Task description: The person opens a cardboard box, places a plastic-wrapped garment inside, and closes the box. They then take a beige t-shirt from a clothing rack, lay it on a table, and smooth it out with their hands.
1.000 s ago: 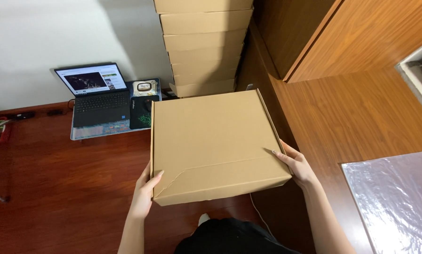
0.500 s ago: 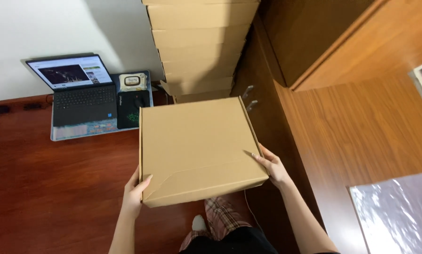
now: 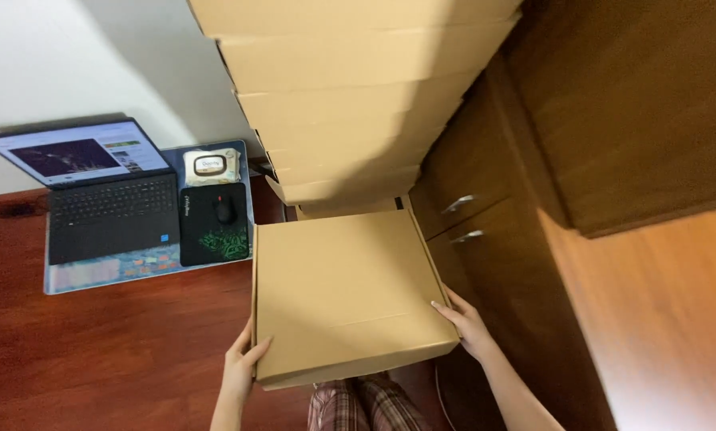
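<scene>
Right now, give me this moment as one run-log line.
left hand: grips flat cardboard box left edge | right hand: grips right edge | ahead: stacked boxes

Tan cardboard against dark red-brown wood

The flat box (image 3: 346, 291) is showing plain kraft tan, matching the stack of boxes (image 3: 342, 104) at 12 o'clock. At 9 o'clock, a black laptop (image 3: 106, 203) is glowing with a pale screen, beside a black mouse pad (image 3: 214, 231) carrying a green pattern and a white wipes pack (image 3: 211, 167). The floor (image 3: 94, 351) is gleaming reddish brown; plaid trousers (image 3: 358, 407) are showing at 6 o'clock.
</scene>
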